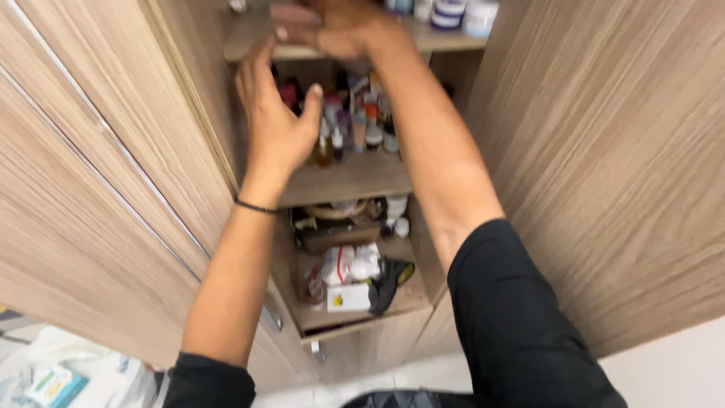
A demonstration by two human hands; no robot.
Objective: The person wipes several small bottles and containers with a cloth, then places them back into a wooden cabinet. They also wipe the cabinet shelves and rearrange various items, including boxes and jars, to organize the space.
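Both my arms reach up into an open wooden cabinet. My left hand (273, 113) is raised in front of the middle shelf (347, 180), fingers apart, holding nothing. My right hand (340, 29) rests on the front edge of the top shelf (249, 41); its fingers lie over a pinkish flat object I cannot make out. Whether it grips that object is unclear. Several small bottles (361, 125) crowd the middle shelf just right of my left hand.
Open cabinet doors stand at the left (91, 189) and right (604, 166). White jars (453, 13) sit on the top shelf. Lower shelves hold a white box (348, 298), bags and a dark item (389, 281). A teal packet (53, 385) lies at the bottom left.
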